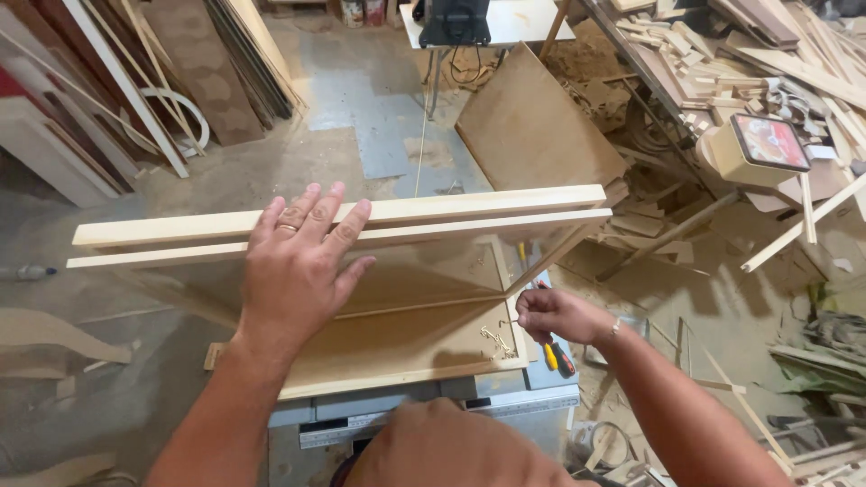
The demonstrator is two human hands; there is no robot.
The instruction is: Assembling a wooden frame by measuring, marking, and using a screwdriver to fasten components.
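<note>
My left hand (302,261) lies flat, fingers spread, on the pale wooden frame (469,207), my right hand (552,314) pinching a small screw (511,322) near loose screws (496,341).

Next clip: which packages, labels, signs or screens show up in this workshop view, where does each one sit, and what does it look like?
Cream box-like object: right side, among the wood offcuts; its rounded-rectangle face is red and pale with a dark border.
Two containers: top edge on the floor, cut off by the frame; one pale, one red and white.
Dark machine: top centre on a pale table; no lit screen visible.
Graduated strip: front edge of the grey table; pale with dark marks.
</note>
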